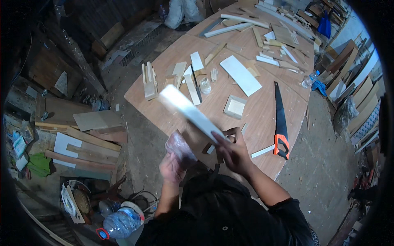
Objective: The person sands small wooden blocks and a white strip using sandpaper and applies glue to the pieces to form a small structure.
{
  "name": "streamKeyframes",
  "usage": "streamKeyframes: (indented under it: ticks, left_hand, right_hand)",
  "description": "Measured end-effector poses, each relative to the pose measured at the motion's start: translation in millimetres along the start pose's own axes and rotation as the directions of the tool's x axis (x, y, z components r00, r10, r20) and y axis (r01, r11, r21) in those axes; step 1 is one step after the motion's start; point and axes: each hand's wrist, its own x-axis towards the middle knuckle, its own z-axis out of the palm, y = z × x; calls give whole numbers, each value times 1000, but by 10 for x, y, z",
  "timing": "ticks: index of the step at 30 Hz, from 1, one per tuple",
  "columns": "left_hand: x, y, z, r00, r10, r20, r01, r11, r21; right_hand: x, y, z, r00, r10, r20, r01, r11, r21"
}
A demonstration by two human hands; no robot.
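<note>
My right hand grips a long pale board, raised at a slant over the near part of the plywood table. Its far end is bright white and slightly blurred. My left hand, lower and left of the board, is closed on a crumpled pinkish translucent wad, perhaps plastic or cloth. A handsaw with an orange-black handle lies right of my right hand, beside a thin white strip. Beyond the board are a small open wooden box, a white panel and a small clear jar.
Several offcuts cover the table's far half. Boards lean along the right wall, and more wood pieces are stacked at the left. A large water bottle sits at lower left. A small bottle is at the table's right edge.
</note>
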Motion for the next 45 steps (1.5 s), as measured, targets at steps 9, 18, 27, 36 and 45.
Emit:
streamKeyframes:
  ticks: [9,18,27,36,45]
  left_hand:
    - [-2,-124,-354,999,36,12,-35,997,-68]
    - [-65,-105,-168,997,-65,-51,57,988,-145]
    - [-56,-33,322,991,-105,79,98,992,81]
    - [-22,-38,189,1000,-16,-23,21,977,212]
    - [-13,-75,315,998,6,-58,2,991,132]
  right_hand:
    - [-5,-65,22,964,-253,78,242,962,124]
    - [50,-180,9,944,-330,-16,330,943,-38]
    - [-104,-59,-15,964,-266,20,267,956,-120]
    - [-75,40,53,933,-317,173,347,919,-187]
    - [72,196,125,985,24,168,19,968,-250]
